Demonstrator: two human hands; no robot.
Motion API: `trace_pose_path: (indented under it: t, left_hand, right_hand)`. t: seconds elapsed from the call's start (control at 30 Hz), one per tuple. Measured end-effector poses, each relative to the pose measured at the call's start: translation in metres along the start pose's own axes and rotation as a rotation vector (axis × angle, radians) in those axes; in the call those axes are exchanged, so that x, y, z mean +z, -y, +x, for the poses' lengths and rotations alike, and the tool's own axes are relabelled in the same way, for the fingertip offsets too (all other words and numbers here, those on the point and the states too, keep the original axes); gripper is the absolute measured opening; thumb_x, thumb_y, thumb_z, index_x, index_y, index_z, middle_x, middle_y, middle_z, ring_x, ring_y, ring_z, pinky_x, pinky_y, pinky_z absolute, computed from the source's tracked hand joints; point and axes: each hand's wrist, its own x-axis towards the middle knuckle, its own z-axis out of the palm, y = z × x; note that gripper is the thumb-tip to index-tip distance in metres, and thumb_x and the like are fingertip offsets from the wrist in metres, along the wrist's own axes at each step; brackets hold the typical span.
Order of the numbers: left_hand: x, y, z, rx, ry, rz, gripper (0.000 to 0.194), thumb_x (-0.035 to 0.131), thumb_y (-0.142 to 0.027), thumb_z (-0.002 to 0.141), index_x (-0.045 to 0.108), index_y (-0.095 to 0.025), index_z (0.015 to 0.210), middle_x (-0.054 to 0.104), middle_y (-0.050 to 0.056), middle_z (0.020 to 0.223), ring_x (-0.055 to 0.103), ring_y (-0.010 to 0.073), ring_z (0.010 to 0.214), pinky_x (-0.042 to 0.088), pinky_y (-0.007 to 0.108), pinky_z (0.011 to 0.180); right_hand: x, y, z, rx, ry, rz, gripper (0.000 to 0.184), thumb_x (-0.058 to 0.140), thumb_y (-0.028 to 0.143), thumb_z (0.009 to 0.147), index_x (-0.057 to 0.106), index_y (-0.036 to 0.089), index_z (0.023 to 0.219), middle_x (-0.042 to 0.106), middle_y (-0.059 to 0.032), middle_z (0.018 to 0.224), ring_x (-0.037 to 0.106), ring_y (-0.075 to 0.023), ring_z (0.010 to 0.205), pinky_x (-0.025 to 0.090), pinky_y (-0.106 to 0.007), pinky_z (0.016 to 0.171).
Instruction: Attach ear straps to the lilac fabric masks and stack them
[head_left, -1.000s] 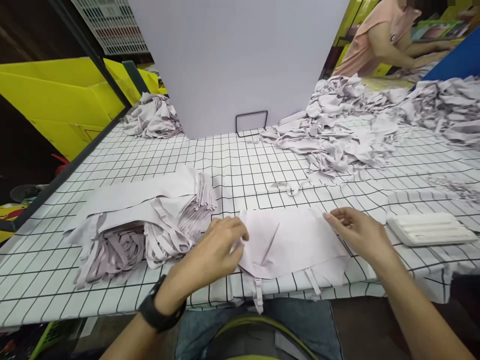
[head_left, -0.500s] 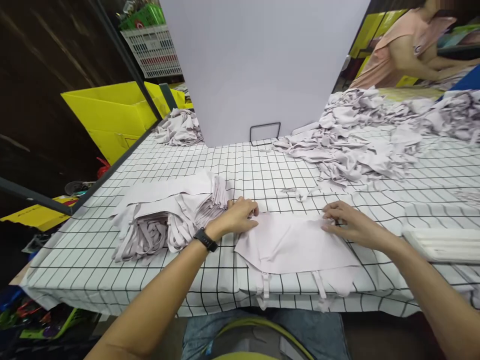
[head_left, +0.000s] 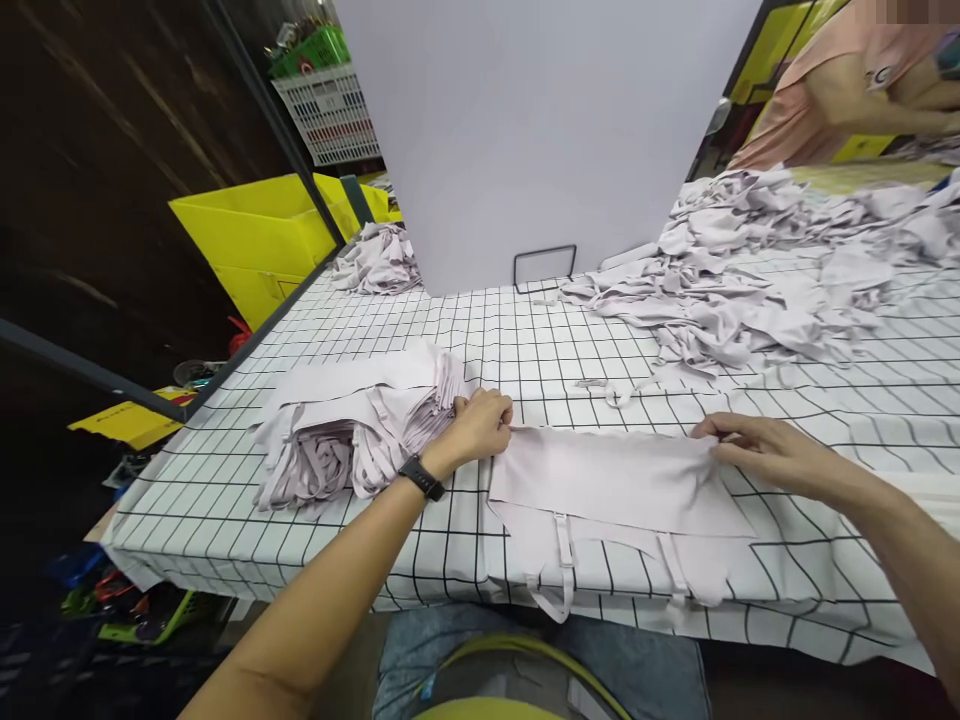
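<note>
Though near table edge (head_left: 457,580), garment (head_left: 607,478) outspread

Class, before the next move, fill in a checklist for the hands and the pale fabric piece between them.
1. Left hand grips an upper corner of the pale fabric piece: ok.
2. Right hand grips the opposite upper corner: ok.
3. Fabric smooth: not ok, creased near the right hand.
4. Straps tucked in: not ok, they stick out on the near side.
5. Left hand clear of the folded stack: cannot tell, they overlap in view.
</note>
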Motion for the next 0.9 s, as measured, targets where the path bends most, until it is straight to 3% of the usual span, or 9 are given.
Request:
trace_pose_path:
  t: [0.13, 0.23, 0.33, 0.43, 0.53, 0.6, 0.77, 0.9]
  left_hand:
    - [-0.002, -0.003, 0.001, -0.021, -0.016, -0.016, 0.012, 0.053, -0.009, 0.076, 0.057, -0.019, 0.081, 0.066, 0.007, 0.097, 0.058, 0.0267, 0.098, 0.038, 0.041, 0.081]
    - [0.001, -0.008, 0.003, -0.029, 0.001, -0.055, 0.018, 0.058, -0.018, 0.076, 0.06, -0.02, 0.094, 0.067, 0.006, 0.099, 0.06, 0.0285, 0.098, 0.039, 0.044, 0.085]
    - [0.007, -0.012, 0.008, -0.069, 0.005, -0.091, 0.029, 0.062, -0.016, 0.072, 0.06, -0.019, 0.101, 0.068, 0.007, 0.094, 0.062, 0.0305, 0.096, 0.04, 0.047, 0.088]
    - [0.007, -0.014, 0.01, -0.087, 0.012, -0.137, 0.017, 0.06, -0.009, 0.066, 0.062, -0.018, 0.081, 0.066, 0.005, 0.079, 0.063, 0.0276, 0.086, 0.042, 0.043, 0.084]
    - [-0.003, -0.017, 0.002, -0.078, -0.045, -0.208, 0.01, 0.058, -0.008, 0.068, 0.059, -0.018, 0.068, 0.065, 0.004, 0.073, 0.061, 0.0223, 0.078, 0.043, 0.033, 0.07]
    - [-0.014, -0.021, -0.006, -0.067, -0.118, -0.253, 0.008, 0.057, -0.01, 0.07, 0.059, -0.018, 0.069, 0.065, 0.003, 0.072, 0.059, 0.0188, 0.073, 0.042, 0.029, 0.063]
    - [-0.049, -0.033, -0.02, 0.001, -0.387, -0.563, 0.008, 0.057, -0.01, 0.066, 0.064, -0.015, 0.069, 0.063, 0.001, 0.066, 0.054, 0.0129, 0.061, 0.039, 0.024, 0.055]
    - [-0.084, -0.04, -0.019, 0.091, -0.539, -0.593, 0.011, 0.058, -0.01, 0.064, 0.064, -0.014, 0.073, 0.058, -0.002, 0.057, 0.049, 0.0106, 0.055, 0.034, 0.023, 0.053]
  right_hand:
    - [-0.002, 0.008, 0.01, -0.009, 0.065, 0.003, 0.037, 0.054, 0.059, 0.083, 0.061, 0.024, 0.072, 0.064, -0.0067, 0.073, 0.053, -0.0231, 0.064, 0.037, -0.036, 0.062]
    - [-0.003, 0.013, 0.017, 0.009, 0.101, -0.005, 0.038, 0.06, 0.061, 0.077, 0.055, 0.025, 0.065, 0.06, -0.0055, 0.066, 0.052, -0.0225, 0.062, 0.036, -0.036, 0.06]
    - [-0.002, 0.014, 0.016, 0.041, 0.091, 0.057, 0.035, 0.062, 0.06, 0.076, 0.055, 0.026, 0.071, 0.055, -0.0018, 0.061, 0.05, -0.0202, 0.059, 0.037, -0.034, 0.058]
    - [-0.001, 0.014, 0.004, 0.09, 0.029, 0.218, 0.041, 0.065, 0.063, 0.076, 0.062, 0.025, 0.09, 0.062, -0.0036, 0.073, 0.058, -0.0216, 0.066, 0.044, -0.034, 0.058]
    - [-0.007, 0.019, -0.015, 0.137, -0.07, 0.332, 0.049, 0.068, 0.06, 0.081, 0.067, 0.023, 0.112, 0.071, -0.0112, 0.102, 0.067, -0.025, 0.085, 0.052, -0.036, 0.071]
    - [-0.017, 0.027, -0.028, 0.146, -0.145, 0.384, 0.049, 0.071, 0.058, 0.082, 0.069, 0.023, 0.117, 0.072, -0.0125, 0.106, 0.067, -0.0245, 0.088, 0.053, -0.035, 0.073]
    - [-0.052, 0.063, -0.049, 0.082, -0.426, 0.459, 0.045, 0.08, 0.055, 0.071, 0.075, 0.02, 0.099, 0.073, -0.0124, 0.097, 0.066, -0.0221, 0.082, 0.053, -0.03, 0.063]
    - [-0.082, 0.09, -0.051, 0.006, -0.64, 0.471, 0.034, 0.081, 0.039, 0.068, 0.073, 0.019, 0.095, 0.074, -0.012, 0.1, 0.07, -0.0243, 0.09, 0.058, -0.035, 0.078]
